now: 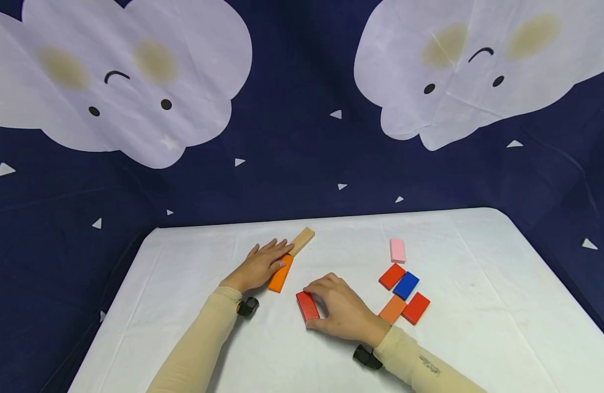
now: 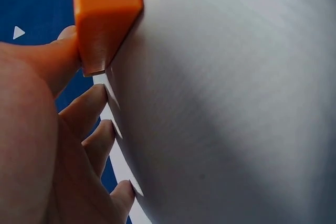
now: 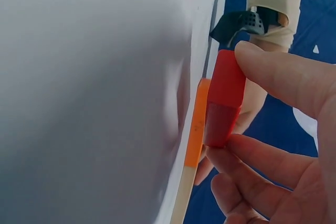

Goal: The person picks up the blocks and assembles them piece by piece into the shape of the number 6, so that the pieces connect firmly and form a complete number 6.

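My left hand (image 1: 262,267) lies flat with its fingers spread, on the left side of the white table. Its thumb touches an orange block (image 1: 279,277), and its fingertips reach the near end of a plain wooden block (image 1: 303,240). These two blocks lie end to end. In the left wrist view the thumb rests along one side of the orange block (image 2: 107,19). Between thumb and fingertips, my right hand (image 1: 348,312) pinches a red block (image 1: 307,307) by its two ends, just right of the orange one. The right wrist view shows this red block (image 3: 226,90) close up.
To the right lie a pink block (image 1: 397,251), a red block (image 1: 392,277), a blue block (image 1: 406,285), an orange-red block (image 1: 392,310) and another red block (image 1: 416,308). A dark blue cloth (image 1: 292,136) with clouds hangs behind the white table (image 1: 484,273).
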### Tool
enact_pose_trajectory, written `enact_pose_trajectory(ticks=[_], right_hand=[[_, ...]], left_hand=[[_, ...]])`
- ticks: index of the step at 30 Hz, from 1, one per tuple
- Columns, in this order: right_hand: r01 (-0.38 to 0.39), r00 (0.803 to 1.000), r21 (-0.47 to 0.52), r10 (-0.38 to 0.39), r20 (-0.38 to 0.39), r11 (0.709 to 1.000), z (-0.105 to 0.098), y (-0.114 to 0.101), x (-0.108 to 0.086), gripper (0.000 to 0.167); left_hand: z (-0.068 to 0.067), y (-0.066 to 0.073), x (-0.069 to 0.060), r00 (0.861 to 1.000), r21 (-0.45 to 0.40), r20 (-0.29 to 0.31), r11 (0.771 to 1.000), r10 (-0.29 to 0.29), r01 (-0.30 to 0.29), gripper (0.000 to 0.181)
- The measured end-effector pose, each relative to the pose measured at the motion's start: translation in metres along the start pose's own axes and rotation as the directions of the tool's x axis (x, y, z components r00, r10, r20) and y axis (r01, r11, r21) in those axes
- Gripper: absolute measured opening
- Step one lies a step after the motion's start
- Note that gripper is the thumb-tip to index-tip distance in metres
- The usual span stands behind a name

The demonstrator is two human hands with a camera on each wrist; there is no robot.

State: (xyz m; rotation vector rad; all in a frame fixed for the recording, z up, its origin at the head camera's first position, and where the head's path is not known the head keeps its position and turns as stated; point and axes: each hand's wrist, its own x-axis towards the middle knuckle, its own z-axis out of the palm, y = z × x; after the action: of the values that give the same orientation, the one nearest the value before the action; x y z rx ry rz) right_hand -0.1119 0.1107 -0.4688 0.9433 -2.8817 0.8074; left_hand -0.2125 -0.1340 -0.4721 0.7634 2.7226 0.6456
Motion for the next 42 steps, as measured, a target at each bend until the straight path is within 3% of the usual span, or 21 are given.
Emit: enact_pose_trajectory(ticks=[20,42], right_hand=[[0.022,1.000,-0.021,-0.022,-0.001,1.000,0.013,-0.017,0.017,0.059],[0.016,0.999,-0.080,-0.012,0.053,0.997,0.020,-0.039,0.038,0.061]], left_hand=[[0.000,0.000,0.000,1.000,-0.002,-0.012,1.000,0.021,-0.021,0.051],[0.001,-0.001,0.000,1.000,-0.007,-0.010,1.000,0.027,-0.027,0.051]])
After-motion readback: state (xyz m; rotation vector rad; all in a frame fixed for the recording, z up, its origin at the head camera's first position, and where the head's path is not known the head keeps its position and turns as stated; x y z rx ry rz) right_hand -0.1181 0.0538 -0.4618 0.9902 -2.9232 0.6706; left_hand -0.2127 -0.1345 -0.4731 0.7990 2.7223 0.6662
